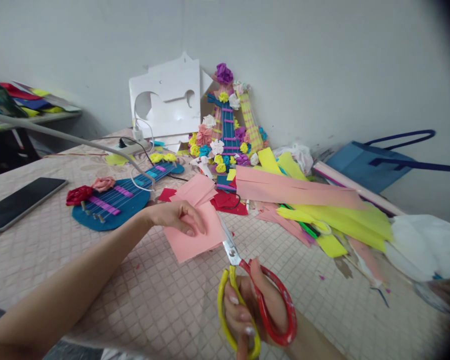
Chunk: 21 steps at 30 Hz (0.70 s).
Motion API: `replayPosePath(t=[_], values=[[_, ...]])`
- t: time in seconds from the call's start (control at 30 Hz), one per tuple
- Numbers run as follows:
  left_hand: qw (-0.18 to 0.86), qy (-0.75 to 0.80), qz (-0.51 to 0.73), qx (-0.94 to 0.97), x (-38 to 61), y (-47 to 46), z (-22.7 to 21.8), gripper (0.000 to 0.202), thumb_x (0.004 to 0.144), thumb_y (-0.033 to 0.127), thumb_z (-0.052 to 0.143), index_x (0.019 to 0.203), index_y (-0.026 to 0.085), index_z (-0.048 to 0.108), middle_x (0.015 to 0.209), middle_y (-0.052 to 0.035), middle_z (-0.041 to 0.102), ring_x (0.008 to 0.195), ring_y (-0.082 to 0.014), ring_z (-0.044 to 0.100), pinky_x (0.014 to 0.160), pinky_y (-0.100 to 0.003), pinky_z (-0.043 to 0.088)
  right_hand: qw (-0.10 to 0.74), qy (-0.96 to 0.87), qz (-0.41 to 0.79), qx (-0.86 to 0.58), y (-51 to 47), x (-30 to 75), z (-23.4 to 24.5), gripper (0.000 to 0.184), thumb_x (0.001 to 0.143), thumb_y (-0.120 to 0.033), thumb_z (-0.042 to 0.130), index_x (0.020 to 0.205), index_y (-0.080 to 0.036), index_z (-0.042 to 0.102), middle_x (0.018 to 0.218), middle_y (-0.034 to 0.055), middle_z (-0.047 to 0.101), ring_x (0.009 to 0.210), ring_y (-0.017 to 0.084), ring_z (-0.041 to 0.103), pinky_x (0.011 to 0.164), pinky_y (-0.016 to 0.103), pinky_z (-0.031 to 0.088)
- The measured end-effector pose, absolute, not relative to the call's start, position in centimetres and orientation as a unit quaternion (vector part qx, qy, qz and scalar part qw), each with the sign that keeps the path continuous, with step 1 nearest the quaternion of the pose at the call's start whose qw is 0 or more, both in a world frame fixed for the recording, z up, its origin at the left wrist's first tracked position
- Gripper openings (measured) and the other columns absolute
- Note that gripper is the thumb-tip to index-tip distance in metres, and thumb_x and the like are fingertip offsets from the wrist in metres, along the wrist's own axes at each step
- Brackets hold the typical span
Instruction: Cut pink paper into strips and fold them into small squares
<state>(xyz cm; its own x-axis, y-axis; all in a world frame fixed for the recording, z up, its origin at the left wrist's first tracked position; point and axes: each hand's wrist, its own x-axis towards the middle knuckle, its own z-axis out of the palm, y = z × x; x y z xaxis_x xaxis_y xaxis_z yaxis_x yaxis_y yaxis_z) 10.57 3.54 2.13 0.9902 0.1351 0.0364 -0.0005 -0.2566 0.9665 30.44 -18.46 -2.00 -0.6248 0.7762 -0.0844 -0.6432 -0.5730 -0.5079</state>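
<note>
My left hand (180,216) grips a small stack of pink paper squares (189,246), thumb and fingers pressed together on it. In my right hand (243,305) are scissors (232,254) with one yellow and one red handle. Their blades lie at the right edge of the pink stack, partly hidden by it. Just beyond my left hand, more pink paper pieces (197,189) rest over red paper (230,201). To the left of them lies a blue paper guitar (122,200) with strings, purple strips and paper flowers.
A phone (22,200) lies at the left. Decorated paper guitars (228,125) and white cut board (168,100) lean on the wall. Pink strips (296,187) and yellow paper (345,225) cover the right side. A blue bag (367,162) stands behind them, and a cable (71,132) crosses the left.
</note>
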Motion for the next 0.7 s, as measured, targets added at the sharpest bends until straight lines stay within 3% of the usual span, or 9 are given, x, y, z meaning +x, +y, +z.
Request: replayPosePath(t=[0.13,0.33,0.7], values=[[0.598,0.038,0.056,0.798,10.57,3.62,2.21,0.022,0.077,0.017,0.071,0.099,0.017,0.072,0.099,-0.007,0.072,0.091,-0.014,0.066,0.078,-0.017,0.051,0.397,-0.21,0.88,-0.156,-18.4,30.57,-2.06,0.066,0.079,-0.078,0.033,0.074,-0.015,0.051,0.053,-0.0048,0.042,0.039,0.006,0.037,0.038,0.018,0.031],[0.599,0.034,0.061,0.798,10.57,3.63,2.34,0.022,0.077,0.018,0.071,0.099,0.018,0.072,0.099,-0.0068,0.072,0.093,-0.0143,0.066,0.081,-0.019,0.051,0.402,-0.234,0.87,-0.161,-18.42,30.43,-2.08,0.063,0.081,-0.075,0.037,0.071,-0.014,0.051,0.047,-0.0068,0.04,0.034,0.004,0.033,0.034,0.016,0.024],[0.611,0.046,0.047,0.789,10.8,3.04,2.36,0.023,0.076,0.019,0.071,0.099,0.016,0.072,0.098,-0.0085,0.072,0.09,-0.0153,0.067,0.08,-0.02,0.052,0.408,-0.24,0.863,-0.179,-18.65,30.24,-1.81,0.075,0.079,-0.081,0.026,0.075,-0.012,0.054,0.05,-0.0045,0.042,0.039,0.007,0.039,0.04,0.019,0.028]])
